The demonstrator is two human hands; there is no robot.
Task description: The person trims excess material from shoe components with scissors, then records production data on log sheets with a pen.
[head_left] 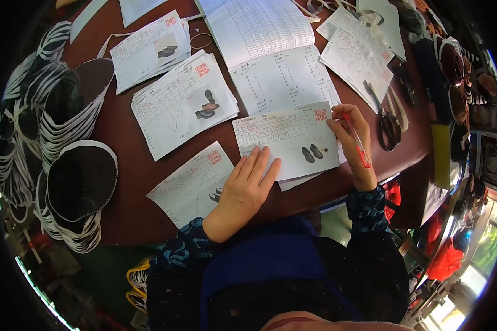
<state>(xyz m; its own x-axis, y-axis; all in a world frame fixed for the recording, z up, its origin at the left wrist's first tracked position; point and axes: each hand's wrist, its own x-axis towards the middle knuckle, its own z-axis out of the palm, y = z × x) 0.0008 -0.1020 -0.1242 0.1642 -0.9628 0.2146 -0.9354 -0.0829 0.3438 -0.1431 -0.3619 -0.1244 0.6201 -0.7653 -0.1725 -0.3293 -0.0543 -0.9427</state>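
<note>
1. Paper card point(292, 143), printed with a grid, a red square code and two dark shoes. From my remote seat I see it flat on the worktop point(127, 182), overlapping an open ledger point(284, 77) at 12 o'clock; clock positions below centre on this card.
2. Left hand point(242, 190), between 7 and 8 o'clock: fingers nearly straight, slightly apart, resting on the card.
3. Right hand point(348, 138), 3 o'clock: fingers closed about a slim red pen point(361, 150), beside the card's right edge. Whether they also pinch that edge, I cannot tell.
4. Handling, in my judgement: the card is being steadied. Light, even pressure suits it, pen angled clear of the print, since thin stock may crease.
5. Materials: smooth paper; softly curving ledger pages; metal scissors point(379, 110) with dark looped handles, between 2 and 3 o'clock; nested dark pieces point(66, 143) with black-and-white striped edges, 9 o'clock.
</note>
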